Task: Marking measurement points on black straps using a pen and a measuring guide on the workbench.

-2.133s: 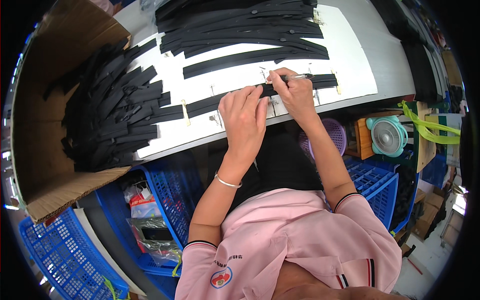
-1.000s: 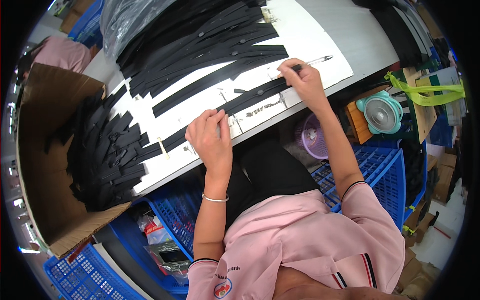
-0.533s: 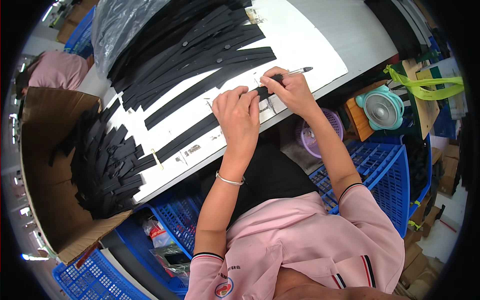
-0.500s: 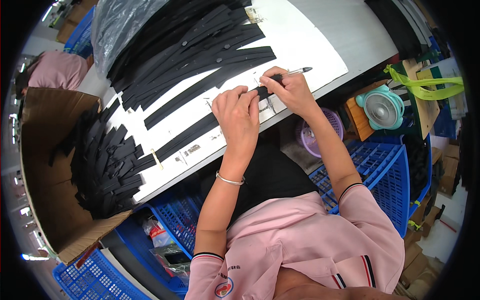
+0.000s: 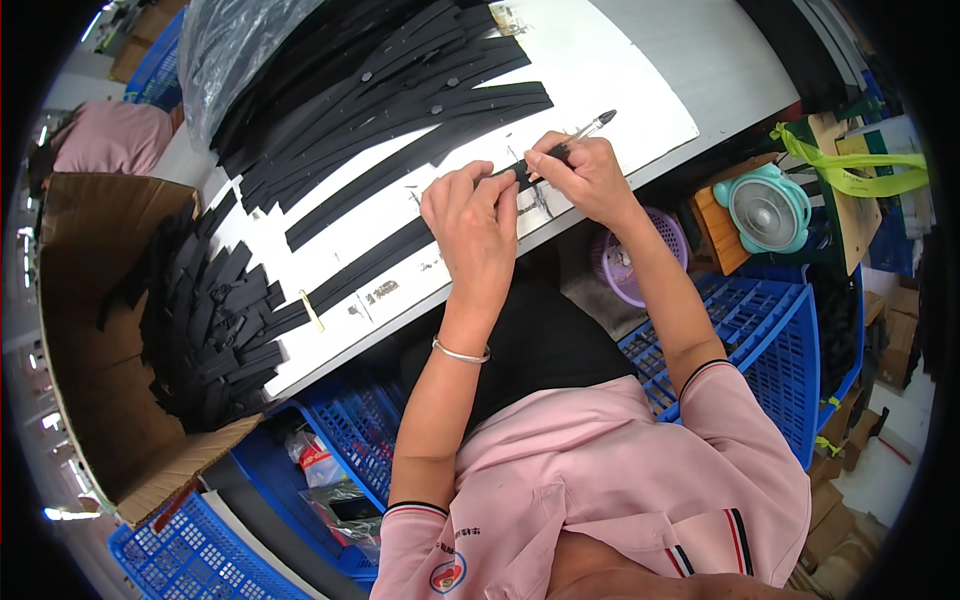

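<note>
My right hand (image 5: pixel 582 178) is closed around a pen (image 5: pixel 598 124), its clear rear end and dark tip sticking out up and to the right. The writing end is down at the end of a black fabric strip (image 5: pixel 390 262), mostly hidden by my fingers. My left hand (image 5: pixel 472 225) pinches and presses this same strip with bent fingers, just left of the pen. The strip lies flat and slanting along the near edge of a white board (image 5: pixel 640 95) bearing dark marks. Another black strip (image 5: pixel 365 195) lies beyond it, roughly parallel.
Many black strips (image 5: pixel 330 110) are piled at the far side. Others heap at the cardboard box (image 5: pixel 85 330) on the left. A short pale stick (image 5: pixel 312 312) crosses the strip. At right are a teal fan (image 5: pixel 765 212), purple basket (image 5: pixel 665 260) and blue crate (image 5: pixel 790 370).
The pen has tipped more upright, its rear end moving up and slightly left. My right hand has shifted a little; my left hand stays almost in place on the strip.
</note>
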`<state>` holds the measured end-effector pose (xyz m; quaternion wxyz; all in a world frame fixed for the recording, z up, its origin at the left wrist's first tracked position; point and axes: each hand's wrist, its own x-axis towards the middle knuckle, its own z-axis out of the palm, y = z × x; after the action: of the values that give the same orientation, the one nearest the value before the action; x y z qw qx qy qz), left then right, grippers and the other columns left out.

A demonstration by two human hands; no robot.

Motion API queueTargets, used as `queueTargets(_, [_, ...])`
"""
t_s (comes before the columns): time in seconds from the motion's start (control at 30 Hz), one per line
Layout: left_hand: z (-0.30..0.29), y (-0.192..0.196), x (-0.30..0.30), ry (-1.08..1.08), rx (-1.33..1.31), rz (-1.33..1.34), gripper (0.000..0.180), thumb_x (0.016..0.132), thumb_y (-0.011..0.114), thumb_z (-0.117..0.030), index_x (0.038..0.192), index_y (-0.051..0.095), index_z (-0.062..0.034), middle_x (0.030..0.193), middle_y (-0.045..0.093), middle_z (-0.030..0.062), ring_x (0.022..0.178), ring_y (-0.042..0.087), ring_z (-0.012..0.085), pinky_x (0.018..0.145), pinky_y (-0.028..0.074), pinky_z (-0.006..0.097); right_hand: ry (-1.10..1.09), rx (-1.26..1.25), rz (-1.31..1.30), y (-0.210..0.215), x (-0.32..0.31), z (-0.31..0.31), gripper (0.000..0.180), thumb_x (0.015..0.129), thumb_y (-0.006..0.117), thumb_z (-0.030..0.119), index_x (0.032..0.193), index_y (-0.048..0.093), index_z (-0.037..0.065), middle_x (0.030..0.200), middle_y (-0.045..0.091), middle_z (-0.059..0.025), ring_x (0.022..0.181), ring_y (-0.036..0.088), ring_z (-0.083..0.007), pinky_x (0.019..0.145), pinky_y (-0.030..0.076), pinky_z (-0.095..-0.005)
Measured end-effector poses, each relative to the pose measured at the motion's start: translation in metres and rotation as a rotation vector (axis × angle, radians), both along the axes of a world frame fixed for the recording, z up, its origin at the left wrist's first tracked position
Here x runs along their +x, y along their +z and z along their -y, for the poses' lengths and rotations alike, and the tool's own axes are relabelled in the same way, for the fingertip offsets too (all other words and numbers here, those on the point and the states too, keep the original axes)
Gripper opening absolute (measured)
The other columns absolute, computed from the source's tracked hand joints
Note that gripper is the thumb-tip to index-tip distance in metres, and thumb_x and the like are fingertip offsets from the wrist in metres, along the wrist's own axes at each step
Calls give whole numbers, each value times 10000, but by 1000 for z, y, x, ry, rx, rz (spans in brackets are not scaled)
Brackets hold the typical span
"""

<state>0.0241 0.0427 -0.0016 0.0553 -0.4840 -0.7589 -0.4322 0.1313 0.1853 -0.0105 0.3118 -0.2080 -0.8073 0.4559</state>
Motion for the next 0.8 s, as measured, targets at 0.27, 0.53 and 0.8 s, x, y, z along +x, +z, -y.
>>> queueTargets(0.27, [1, -3, -3, 12, -7, 14, 96, 853, 787, -117, 938, 781, -73, 1072, 711, 34, 1067, 608, 237, 1014, 379, 398, 65, 88, 90, -2, 2, -2, 195, 968, 660, 84, 855, 697, -70, 770, 720, -58, 681, 684, -104, 613, 510, -266])
queueTargets(0.53, [38, 9, 6, 31, -91, -96, 358, 901, 743, -147, 1235, 708, -23, 1419, 572, 167, 1354, 471, 360, 1180, 262, 569, -1, -223, -59, 5, 11, -1, 170, 989, 645, 104, 878, 709, -6, 739, 706, -23, 620, 583, -59, 576, 454, -225])
queueTargets(0.8, [62, 5, -32, -17, -228, -141, 440, 949, 715, -227, 1330, 644, -18, 1438, 548, 214, 1363, 468, 384, 1165, 279, 591, -84, -231, -219, 4, 9, 5, 164, 986, 637, 67, 868, 713, -18, 782, 680, -42, 636, 526, -57, 603, 420, -221])
